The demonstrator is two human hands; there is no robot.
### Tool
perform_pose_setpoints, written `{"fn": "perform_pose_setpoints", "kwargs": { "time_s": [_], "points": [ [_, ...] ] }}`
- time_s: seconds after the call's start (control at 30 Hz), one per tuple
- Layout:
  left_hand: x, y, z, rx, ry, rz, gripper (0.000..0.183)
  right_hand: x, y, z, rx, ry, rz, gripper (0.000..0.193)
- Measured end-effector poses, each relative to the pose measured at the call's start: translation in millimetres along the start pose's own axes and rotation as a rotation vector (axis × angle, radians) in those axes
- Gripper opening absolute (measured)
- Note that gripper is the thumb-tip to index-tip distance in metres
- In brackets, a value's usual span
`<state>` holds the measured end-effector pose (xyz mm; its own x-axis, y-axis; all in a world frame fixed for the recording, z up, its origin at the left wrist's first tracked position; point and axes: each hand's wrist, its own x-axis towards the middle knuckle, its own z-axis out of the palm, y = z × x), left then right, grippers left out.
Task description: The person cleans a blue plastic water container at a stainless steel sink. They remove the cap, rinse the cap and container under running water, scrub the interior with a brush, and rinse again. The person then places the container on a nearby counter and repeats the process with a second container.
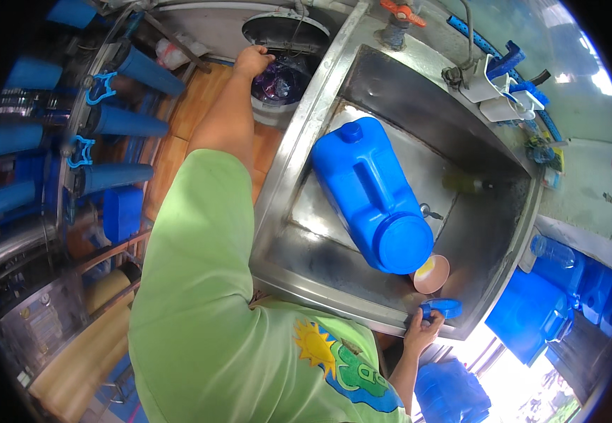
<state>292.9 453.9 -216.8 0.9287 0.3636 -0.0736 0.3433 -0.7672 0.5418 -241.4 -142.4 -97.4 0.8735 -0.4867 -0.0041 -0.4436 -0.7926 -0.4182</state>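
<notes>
Surrounding the blue jug (375,194): a steel sink (293,155) is enclosing it, hours here counting from the jug as dial centre.
Floor: orange-brown tiles (200,106) are showing at 10 o'clock.
Racks: blue cylinders (133,121) are jutting from a metal frame at 9 o'clock.
Wall: white holders (485,88) are hanging at 2 o'clock; an orange tap handle (402,12) is sitting near 12.
Bright side: more blue containers (531,303) are standing at 4 o'clock.
Jug plastic: smooth walls are carrying a moulded handle, a small cap pointing to 11 and a broad round lid to 5.
Right hand (421,333): fingers are gripping a flat blue cap (443,308) at the sink's edge, 5 o'clock.
Left hand (253,62): fingers are curling over an open round bin (270,111) at 11 o'clock; whether they are holding anything, I cannot tell.
Bin lining: glossy, crinkled purple-black material is filling the opening.
Bowl (433,275): its pinkish round is sitting at 5 o'clock, the jug partly hiding it and something yellow inside.
Blurred: a yellowish bottle-like shape (468,185) is lying at 3 o'clock.
Cut off: the dark lens border is cropping the racks.
</notes>
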Motion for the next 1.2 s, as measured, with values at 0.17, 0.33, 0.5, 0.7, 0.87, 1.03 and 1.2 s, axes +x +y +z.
{"fn": "perform_pose_setpoints", "kwargs": {
  "time_s": [0.17, 0.33, 0.5, 0.7, 0.87, 1.03, 1.2],
  "points": [
    [12, 19, -8, 0.011, -0.147, -0.026, 0.035, 0, 5, 0, 0.021, 0.017, -0.045, 0.034],
    [20, 33, -14, 0.016, -0.152, -0.077, 0.042, 3, 6, -2, 0.101, 0.018, -0.110, 0.032],
    [23, 33, -20, -0.153, -0.127, 0.256, 0.054, 18, 15, -8, 0.525, 0.036, 0.183, 0.026],
    [-60, 110, -49, -0.529, -0.077, 0.438, 0.036, 64, 45, -22, 0.402, 0.127, 0.264, 0.026],
    [-214, 181, -36, -0.463, -0.210, 0.813, 0.032, 110, 67, -17, 0.415, -0.054, 0.297, 0.028],
    [-353, 240, 6, -0.230, -0.462, 1.070, 0.051, 149, 91, 20, 0.118, -0.383, 0.274, 0.033],
    [-407, 260, 38, 0.090, -0.295, 1.022, 0.063, 185, 136, 67, 0.232, -0.763, 0.308, 0.026]
  ]
}}
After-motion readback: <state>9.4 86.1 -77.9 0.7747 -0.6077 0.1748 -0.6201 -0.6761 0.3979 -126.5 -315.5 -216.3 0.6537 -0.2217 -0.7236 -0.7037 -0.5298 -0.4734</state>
